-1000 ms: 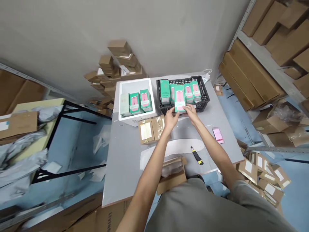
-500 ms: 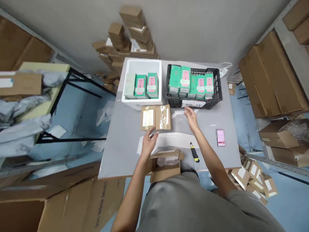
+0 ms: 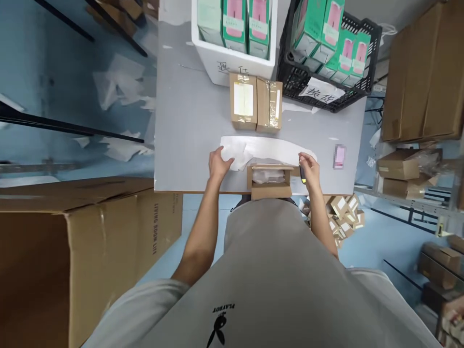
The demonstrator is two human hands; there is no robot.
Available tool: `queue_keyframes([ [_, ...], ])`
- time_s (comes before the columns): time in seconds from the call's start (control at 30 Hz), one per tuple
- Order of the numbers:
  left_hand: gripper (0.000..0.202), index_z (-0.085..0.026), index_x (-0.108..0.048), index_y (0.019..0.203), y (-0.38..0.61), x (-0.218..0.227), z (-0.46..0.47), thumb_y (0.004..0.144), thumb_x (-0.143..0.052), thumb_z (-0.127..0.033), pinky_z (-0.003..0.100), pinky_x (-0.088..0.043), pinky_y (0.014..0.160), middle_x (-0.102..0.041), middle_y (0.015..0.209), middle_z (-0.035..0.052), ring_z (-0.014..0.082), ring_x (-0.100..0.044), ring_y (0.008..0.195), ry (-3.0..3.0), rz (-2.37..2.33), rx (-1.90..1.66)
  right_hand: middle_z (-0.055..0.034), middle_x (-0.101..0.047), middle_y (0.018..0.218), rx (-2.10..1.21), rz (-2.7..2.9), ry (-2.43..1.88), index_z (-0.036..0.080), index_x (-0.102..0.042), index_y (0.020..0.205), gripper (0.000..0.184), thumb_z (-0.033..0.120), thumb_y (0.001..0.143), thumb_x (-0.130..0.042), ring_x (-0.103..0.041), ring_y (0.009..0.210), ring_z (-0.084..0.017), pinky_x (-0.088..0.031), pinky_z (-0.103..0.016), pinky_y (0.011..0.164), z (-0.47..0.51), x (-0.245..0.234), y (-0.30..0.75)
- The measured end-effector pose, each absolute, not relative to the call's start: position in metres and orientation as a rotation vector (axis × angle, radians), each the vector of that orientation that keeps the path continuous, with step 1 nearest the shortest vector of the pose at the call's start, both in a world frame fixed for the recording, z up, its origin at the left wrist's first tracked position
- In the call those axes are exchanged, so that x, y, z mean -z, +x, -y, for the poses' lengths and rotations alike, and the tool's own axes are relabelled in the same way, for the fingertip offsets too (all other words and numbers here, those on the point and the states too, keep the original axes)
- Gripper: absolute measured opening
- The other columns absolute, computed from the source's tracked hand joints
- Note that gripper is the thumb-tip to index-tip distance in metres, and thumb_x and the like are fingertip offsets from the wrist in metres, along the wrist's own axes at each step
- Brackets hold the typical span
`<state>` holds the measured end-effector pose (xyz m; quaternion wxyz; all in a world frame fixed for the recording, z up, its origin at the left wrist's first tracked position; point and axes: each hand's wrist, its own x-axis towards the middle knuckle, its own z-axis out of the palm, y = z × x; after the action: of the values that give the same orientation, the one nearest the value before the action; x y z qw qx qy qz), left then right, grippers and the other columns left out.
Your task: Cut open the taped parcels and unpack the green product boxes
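A: Where's the knife (image 3: 303, 177)?
B: Right at the fingers of the right hand (image 3: 311, 169), partly covered; black, with a yellow end.
A: Are they gripping it?
B: They're curled close together; I can't tell whether they hold it.
A: And the left hand (image 3: 217, 166)?
B: Thumb and fingers spread, at the left end of the white paper strip (image 3: 271, 149), which stretches across to the right fingertips. Between the hands, nearer the body, sits an open carton (image 3: 270, 193).
A: Any writing?
B: Just beyond the fingers, two taped boxes (image 3: 243, 120) bear labels too small to read. Past those, the foam box (image 3: 210, 62) shows "退", then an unclear character. The black crate (image 3: 290, 81), beyond the right fingers, reads "换货".
A: Behind the fingers?
B: The shirt (image 3: 275, 270) seems to say "PLAYBOY" beside a rabbit. Left of the left fingers, the big carton (image 3: 126, 232) reads "LIVING ROOM", last word unclear.
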<state>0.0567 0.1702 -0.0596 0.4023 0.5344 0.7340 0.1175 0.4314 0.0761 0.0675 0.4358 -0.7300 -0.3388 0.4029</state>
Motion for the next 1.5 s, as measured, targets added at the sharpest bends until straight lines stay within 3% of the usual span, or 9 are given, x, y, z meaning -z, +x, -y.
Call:
queue_keyframes([
  [0.27, 0.062, -0.016, -0.075, 0.146, 0.093, 0.065, -0.160, 0.090, -0.097, -0.030, 0.061, -0.046, 0.138, -0.056, 0.173, 0.0280, 0.0505, -0.048, 0.164, 1.463, -1.654, -0.211, -0.0139, -0.087, 0.145, -0.927, 0.780, -1.890, 0.026, -0.085, 0.126, 0.058, 0.075, 0.095, -0.084, -0.076, 0.148, -0.036, -0.056, -0.060, 0.136, -0.019, -0.098, 0.363],
  [0.5, 0.006, -0.019, -0.078, 0.108, 0.076, 0.061, -0.137, 0.103, -0.075, -0.020, 0.042, -0.058, 0.121, -0.075, 0.133, 0.0158, 0.0336, -0.064, 0.138, 1.439, -1.586, -0.339, -0.0159, -0.088, 0.143, -0.876, 0.765, -1.930, 0.025, -0.084, 0.128, 0.060, 0.077, 0.097, -0.081, -0.079, 0.146, -0.037, -0.061, -0.060, 0.130, 0.009, -0.102, 0.346],
  [0.63, 0.023, -0.016, -0.084, 0.113, 0.055, 0.060, -0.135, 0.095, -0.071, -0.010, 0.044, -0.059, 0.115, -0.083, 0.130, 0.0154, 0.0337, -0.076, 0.123, 1.414, -1.692, -0.205, -0.0164, -0.090, 0.134, -0.913, 0.771, -1.867, 0.024, -0.085, 0.125, 0.060, 0.076, 0.094, -0.086, -0.082, 0.138, -0.038, -0.062, -0.062, 0.130, 0.005, -0.101, 0.341],
  [0.8, 0.028, -0.015, -0.085, 0.122, 0.044, 0.021, -0.130, 0.097, -0.072, -0.016, 0.043, -0.060, 0.113, -0.085, 0.128, 0.0132, 0.0319, -0.079, 0.115, 1.470, -1.770, -0.402, -0.0151, -0.089, 0.136, -0.987, 0.863, -1.791, 0.024, -0.085, 0.123, 0.060, 0.077, 0.093, -0.090, -0.082, 0.138, -0.038, -0.061, -0.060, 0.133, -0.017, -0.096, 0.334],
  [0.93, 0.026, -0.021, -0.084, 0.118, 0.072, -0.039, -0.107, 0.097, -0.070, -0.016, 0.038, -0.060, 0.113, -0.083, 0.123, 0.0066, 0.0282, -0.078, 0.120, 1.650, -1.453, -0.744, -0.0135, -0.087, 0.142, -1.111, 0.938, -1.700, 0.027, -0.079, 0.146, 0.074, 0.077, 0.092, -0.094, -0.079, 0.142, -0.036, -0.063, -0.056, 0.131, -0.031, -0.099, 0.337],
  [1.03, 0.030, -0.023, -0.084, 0.120, 0.109, -0.066, -0.089, 0.096, -0.070, -0.013, 0.039, -0.060, 0.117, -0.083, 0.127, 0.0070, 0.0291, -0.077, 0.125, 1.753, -1.161, -0.686, -0.0133, -0.079, 0.160, -1.118, 0.991, -1.651, 0.030, -0.072, 0.161, 0.079, 0.075, 0.099, -0.088, -0.074, 0.150, -0.035, -0.064, -0.053, 0.129, -0.032, -0.105, 0.351],
  [1.2, 0.038, -0.024, -0.084, 0.124, 0.156, -0.046, -0.083, 0.097, -0.064, -0.006, 0.044, -0.060, 0.120, -0.081, 0.135, 0.0113, 0.0336, -0.075, 0.132, 1.892, -1.028, -0.427, -0.0131, -0.081, 0.152, -1.211, 1.126, -1.681, 0.026, -0.082, 0.142, 0.062, 0.074, 0.102, -0.083, -0.079, 0.136, -0.036, -0.068, -0.052, 0.119, -0.019, -0.090, 0.381],
  [1.37, 0.040, -0.020, -0.085, 0.130, 0.175, -0.013, -0.092, 0.102, -0.058, -0.008, 0.054, -0.059, 0.122, -0.078, 0.140, 0.0214, 0.0423, -0.073, 0.137, 2.047, -1.140, -0.055, -0.0152, -0.082, 0.146, -1.231, 1.486, -1.870, 0.022, -0.084, 0.141, 0.040, 0.040, 0.105, -0.082, -0.078, 0.133, -0.037, -0.063, -0.053, 0.124, -0.016, -0.056, 0.383],
  [1.5, 0.046, -0.017, -0.084, 0.140, 0.181, -0.005, -0.093, 0.104, -0.057, -0.008, 0.058, -0.061, 0.119, -0.076, 0.147, 0.0255, 0.0469, -0.073, 0.139, 2.045, -1.203, 0.170, -0.0206, -0.075, 0.160, -1.298, 1.883, -2.047, 0.016, -0.078, 0.155, 0.050, 0.015, 0.105, -0.072, -0.073, 0.145, -0.039, -0.056, -0.052, 0.132, -0.033, -0.033, 0.368],
])
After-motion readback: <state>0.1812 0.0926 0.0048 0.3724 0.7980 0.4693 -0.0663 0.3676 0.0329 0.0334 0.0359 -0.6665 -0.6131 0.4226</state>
